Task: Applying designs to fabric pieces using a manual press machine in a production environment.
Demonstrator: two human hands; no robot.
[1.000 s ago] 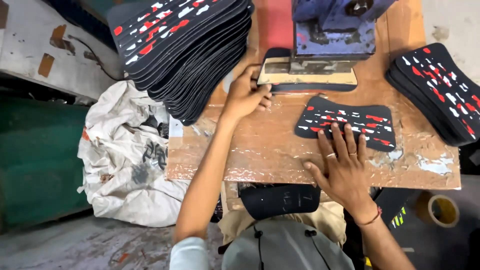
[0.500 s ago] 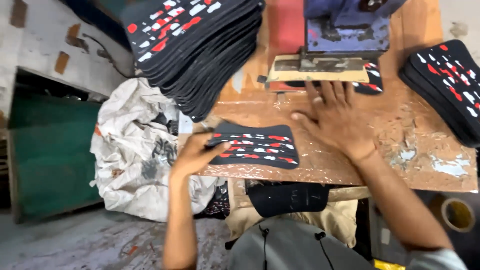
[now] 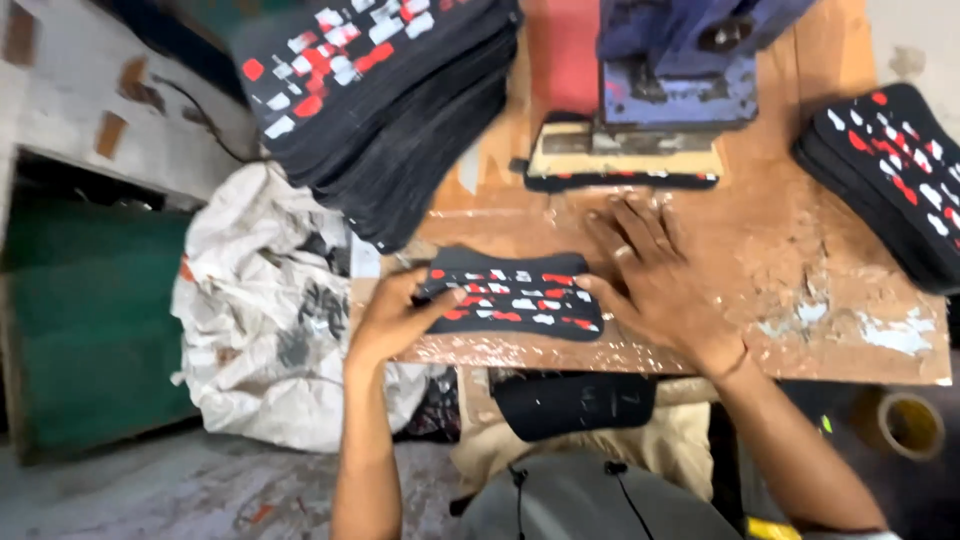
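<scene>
A black fabric piece with red and white patches (image 3: 515, 293) lies near the front edge of the worn wooden table (image 3: 780, 250). My left hand (image 3: 395, 315) grips its left end, thumb on top. My right hand (image 3: 655, 270) lies flat on the table with fingers spread, touching the piece's right end. Another patterned piece (image 3: 620, 180) sits under the plate of the blue press machine (image 3: 680, 80) at the back of the table.
A tall stack of the same patterned black pieces (image 3: 380, 90) stands at the back left, a smaller stack (image 3: 890, 180) at the right. A white sack (image 3: 270, 310) lies on the floor to the left. A tape roll (image 3: 908, 425) sits lower right.
The patterned piece has been slid from the table's right side to the front left. My left hand left the press and took the piece's left end. My right hand moved left with it.
</scene>
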